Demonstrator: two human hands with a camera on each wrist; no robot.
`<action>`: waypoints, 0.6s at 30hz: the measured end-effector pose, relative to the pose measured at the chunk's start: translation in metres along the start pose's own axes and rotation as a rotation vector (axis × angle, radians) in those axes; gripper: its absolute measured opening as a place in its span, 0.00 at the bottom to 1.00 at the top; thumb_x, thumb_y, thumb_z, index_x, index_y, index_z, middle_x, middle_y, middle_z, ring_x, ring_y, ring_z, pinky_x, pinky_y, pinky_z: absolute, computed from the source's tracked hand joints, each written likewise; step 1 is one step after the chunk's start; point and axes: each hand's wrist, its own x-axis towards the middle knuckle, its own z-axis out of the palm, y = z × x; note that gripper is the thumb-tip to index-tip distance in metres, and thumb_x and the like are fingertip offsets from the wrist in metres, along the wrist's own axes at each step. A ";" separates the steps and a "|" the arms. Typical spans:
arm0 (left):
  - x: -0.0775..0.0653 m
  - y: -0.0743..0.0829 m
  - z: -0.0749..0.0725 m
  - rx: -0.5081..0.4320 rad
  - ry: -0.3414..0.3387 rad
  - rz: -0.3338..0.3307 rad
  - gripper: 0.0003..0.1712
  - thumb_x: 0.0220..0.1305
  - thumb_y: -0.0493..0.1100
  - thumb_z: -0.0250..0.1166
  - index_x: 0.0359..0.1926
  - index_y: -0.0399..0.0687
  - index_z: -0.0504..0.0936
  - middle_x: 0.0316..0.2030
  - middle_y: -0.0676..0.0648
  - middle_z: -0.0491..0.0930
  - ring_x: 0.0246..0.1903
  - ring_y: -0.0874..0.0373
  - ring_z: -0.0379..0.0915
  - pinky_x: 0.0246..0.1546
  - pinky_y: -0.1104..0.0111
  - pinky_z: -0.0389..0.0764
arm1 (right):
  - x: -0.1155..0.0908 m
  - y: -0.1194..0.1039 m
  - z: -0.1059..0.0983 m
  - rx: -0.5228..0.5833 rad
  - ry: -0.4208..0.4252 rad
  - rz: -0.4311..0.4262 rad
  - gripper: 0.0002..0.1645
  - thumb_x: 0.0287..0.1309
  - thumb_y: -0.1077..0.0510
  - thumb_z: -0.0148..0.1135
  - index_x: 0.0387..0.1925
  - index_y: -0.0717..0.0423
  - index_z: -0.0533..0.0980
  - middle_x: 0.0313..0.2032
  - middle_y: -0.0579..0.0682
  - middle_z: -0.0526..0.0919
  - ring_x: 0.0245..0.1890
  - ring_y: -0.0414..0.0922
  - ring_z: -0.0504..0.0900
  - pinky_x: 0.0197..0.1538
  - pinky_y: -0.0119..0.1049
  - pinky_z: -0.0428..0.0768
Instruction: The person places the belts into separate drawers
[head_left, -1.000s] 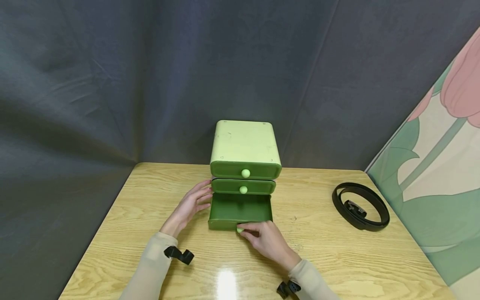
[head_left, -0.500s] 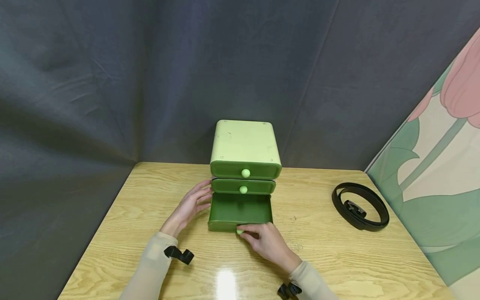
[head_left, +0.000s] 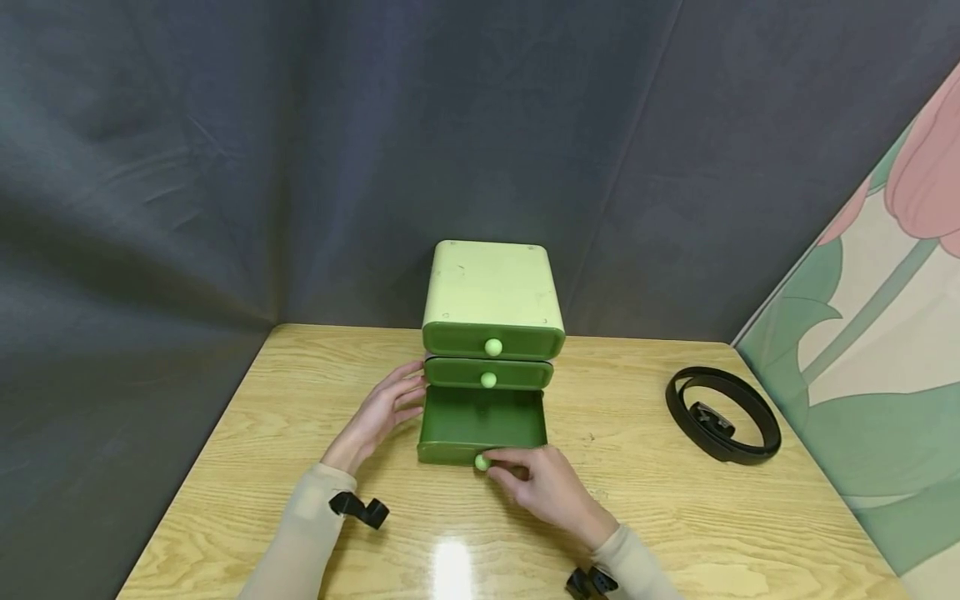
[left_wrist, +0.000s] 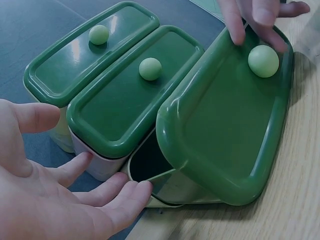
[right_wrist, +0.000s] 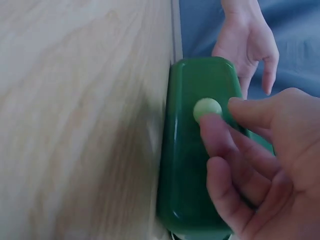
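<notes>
A small three-drawer cabinet [head_left: 491,283] with a pale green top and dark green fronts stands on the table. Its bottom drawer [head_left: 480,421] is pulled out and looks empty inside. The upper two drawers are in. Beside the cabinet's left side, my left hand [head_left: 375,417] holds its fingers spread, fingertips right at the lower drawers' edge. My right hand [head_left: 551,487] is at the bottom drawer's round knob [head_left: 482,462]. In the right wrist view, a finger overlaps the knob [right_wrist: 207,109], while the thumb is apart from it and the other fingers are loosely bent.
A coiled black belt [head_left: 738,452] with its buckle inside the loop lies on the right of the wooden table [head_left: 300,375]. A dark grey curtain [head_left: 487,125] hangs behind. A tulip-patterned panel [head_left: 862,333] borders the right side.
My right hand has loosened from the knob and shifted slightly right, so more of the knob shows. The left hand keeps its place, and the bottom drawer stays out.
</notes>
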 end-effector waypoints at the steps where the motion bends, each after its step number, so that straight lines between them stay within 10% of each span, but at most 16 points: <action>1: 0.000 0.000 0.000 -0.003 0.002 0.000 0.37 0.84 0.48 0.47 0.85 0.41 0.51 0.80 0.30 0.57 0.80 0.34 0.55 0.80 0.43 0.63 | -0.001 0.000 -0.002 0.017 0.011 0.002 0.14 0.69 0.57 0.72 0.53 0.52 0.90 0.42 0.47 0.94 0.19 0.26 0.72 0.23 0.26 0.76; 18: 0.002 -0.002 -0.002 -0.002 0.009 -0.003 0.36 0.84 0.48 0.47 0.85 0.41 0.53 0.80 0.30 0.59 0.79 0.34 0.57 0.78 0.44 0.66 | -0.018 0.023 -0.032 0.070 0.243 -0.008 0.11 0.68 0.63 0.71 0.51 0.58 0.89 0.31 0.45 0.93 0.11 0.24 0.70 0.14 0.23 0.67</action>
